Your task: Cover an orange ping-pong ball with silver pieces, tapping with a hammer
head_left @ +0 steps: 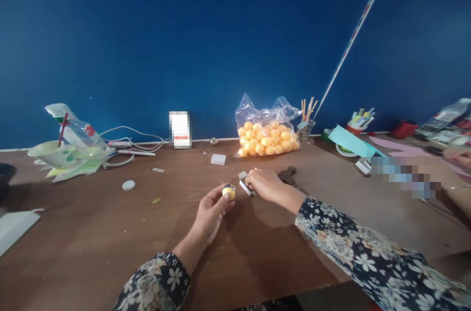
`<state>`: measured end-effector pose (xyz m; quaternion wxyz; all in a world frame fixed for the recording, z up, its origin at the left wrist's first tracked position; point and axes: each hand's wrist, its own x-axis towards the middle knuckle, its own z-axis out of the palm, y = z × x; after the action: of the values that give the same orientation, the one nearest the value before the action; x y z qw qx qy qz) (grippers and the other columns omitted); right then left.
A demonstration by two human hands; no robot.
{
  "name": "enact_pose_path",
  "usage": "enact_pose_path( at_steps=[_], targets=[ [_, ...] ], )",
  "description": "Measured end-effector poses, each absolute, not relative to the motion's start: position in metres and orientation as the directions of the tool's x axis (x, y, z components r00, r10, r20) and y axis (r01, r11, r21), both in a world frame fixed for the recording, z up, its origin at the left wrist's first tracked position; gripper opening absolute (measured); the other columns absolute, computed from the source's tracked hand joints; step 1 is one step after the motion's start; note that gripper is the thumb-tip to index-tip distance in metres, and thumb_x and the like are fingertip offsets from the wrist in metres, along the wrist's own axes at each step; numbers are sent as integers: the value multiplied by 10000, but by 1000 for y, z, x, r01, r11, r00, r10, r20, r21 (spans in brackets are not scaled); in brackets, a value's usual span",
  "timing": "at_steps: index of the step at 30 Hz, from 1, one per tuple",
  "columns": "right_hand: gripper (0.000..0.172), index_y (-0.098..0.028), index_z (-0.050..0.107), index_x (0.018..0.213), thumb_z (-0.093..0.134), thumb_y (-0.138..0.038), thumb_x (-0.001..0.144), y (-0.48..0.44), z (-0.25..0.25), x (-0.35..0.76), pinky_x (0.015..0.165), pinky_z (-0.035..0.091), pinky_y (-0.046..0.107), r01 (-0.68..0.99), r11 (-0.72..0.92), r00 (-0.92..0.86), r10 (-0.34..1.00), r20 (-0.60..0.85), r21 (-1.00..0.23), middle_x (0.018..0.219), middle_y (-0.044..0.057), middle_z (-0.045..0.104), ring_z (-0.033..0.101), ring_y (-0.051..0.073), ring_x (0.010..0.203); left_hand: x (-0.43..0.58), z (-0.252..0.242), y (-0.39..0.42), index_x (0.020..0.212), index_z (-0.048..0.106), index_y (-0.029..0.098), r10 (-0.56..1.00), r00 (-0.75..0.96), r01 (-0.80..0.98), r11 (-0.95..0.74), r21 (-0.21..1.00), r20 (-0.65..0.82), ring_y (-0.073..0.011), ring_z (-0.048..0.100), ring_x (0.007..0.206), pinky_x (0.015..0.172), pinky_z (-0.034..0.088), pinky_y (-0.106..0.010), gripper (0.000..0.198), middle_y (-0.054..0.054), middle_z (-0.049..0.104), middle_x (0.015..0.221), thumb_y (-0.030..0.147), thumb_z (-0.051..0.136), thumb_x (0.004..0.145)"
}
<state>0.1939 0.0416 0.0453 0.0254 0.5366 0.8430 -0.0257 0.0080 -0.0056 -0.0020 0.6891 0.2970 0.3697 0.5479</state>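
My left hand (211, 210) grips a small yellow ball (228, 194) between thumb and fingers. Dark and shiny silvery bits cover the ball's upper side. My right hand (265, 183) reaches over a small white box (246, 187) that lies on the table just right of the ball. Its fingers are bent down and closed at the box's edge; what they pinch, if anything, is hidden. Behind the right wrist lies a dark hammer-like tool (289, 173). A second small white box (218, 159) rests farther back.
A clear bag of yellow balls (267, 139) stands by the blue wall. To the left are a white round lid (128, 185) and a bowl (47, 152) beside plastic bottles. At right, another person's arm (454, 188) is near coloured paper strips (355, 140) and a pen cup (358, 127).
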Motion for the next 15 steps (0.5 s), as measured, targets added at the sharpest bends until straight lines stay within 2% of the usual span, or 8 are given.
enact_pose_path(
  at_steps=[9,15],
  targets=[
    [178,-202,670,873,493,-215,882,44,46,200,606,325,238,911,409,-412,909,-55,-62,900,56,665,607,158,754,7,-7,-4,997,685,146,974,148,-530,225,817,-173,-139,647,826,744,525,-248,399,-76,704,953,269,807,637],
    [119,-211,692,844,573,-215,832,49,46,198,595,317,240,900,428,-433,900,-59,-78,895,49,682,616,173,799,7,-9,-3,1006,682,152,972,157,-523,230,821,-173,-139,639,841,739,523,-243,371,-69,696,954,259,788,667]
  ],
)
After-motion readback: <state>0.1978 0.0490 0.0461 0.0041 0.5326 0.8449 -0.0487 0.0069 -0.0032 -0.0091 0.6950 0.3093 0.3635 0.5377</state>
